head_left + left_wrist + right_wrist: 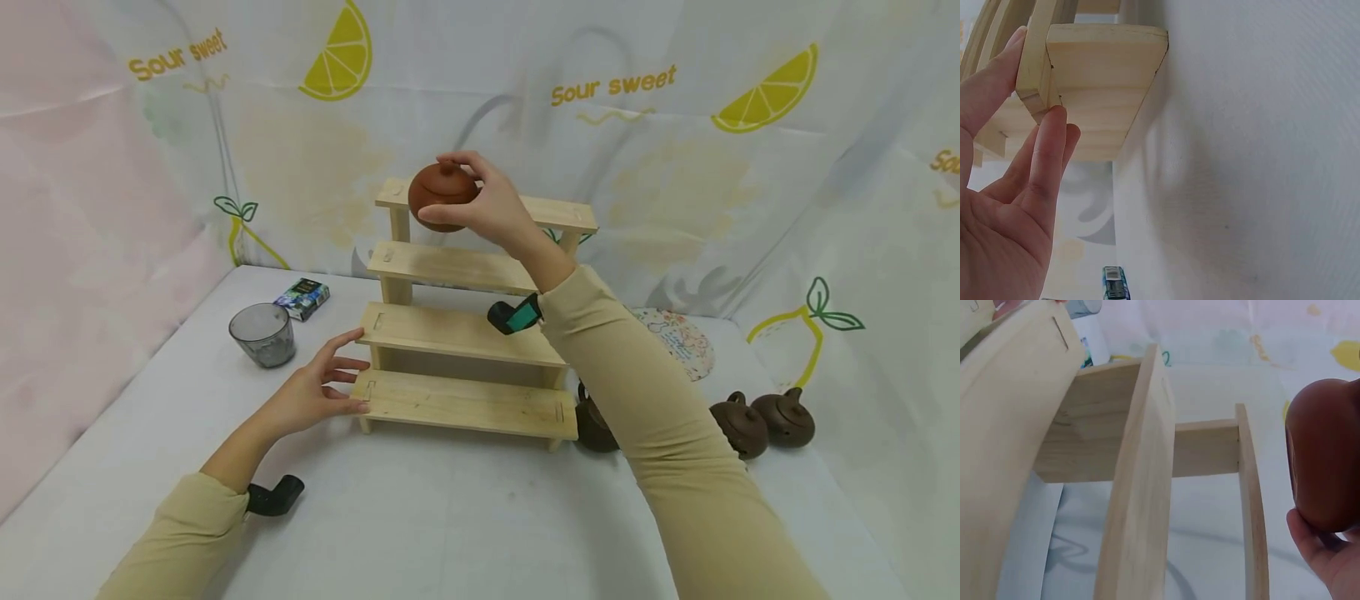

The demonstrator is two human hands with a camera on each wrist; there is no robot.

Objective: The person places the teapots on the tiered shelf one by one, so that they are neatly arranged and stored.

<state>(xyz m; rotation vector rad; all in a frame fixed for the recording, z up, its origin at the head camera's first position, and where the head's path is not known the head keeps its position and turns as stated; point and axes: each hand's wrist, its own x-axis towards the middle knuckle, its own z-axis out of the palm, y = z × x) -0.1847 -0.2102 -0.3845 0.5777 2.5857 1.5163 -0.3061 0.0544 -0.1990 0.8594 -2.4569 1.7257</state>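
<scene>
My right hand holds a small reddish-brown lidded clay teapot, thumb on its near side and fingers by the lid knob. The teapot is at the left part of the top board of a stepped wooden display stand; in the right wrist view the teapot appears apart from the boards. My left hand grips the left end of the stand's lowest board. Close up in the left wrist view, thumb and fingertips lie on either side of that board's corner.
A grey glass cup and a small patterned box sit left of the stand. Dark brown teapots stand to the right, one teapot partly behind my sleeve and another farther out. A round floral mat lies behind the right arm.
</scene>
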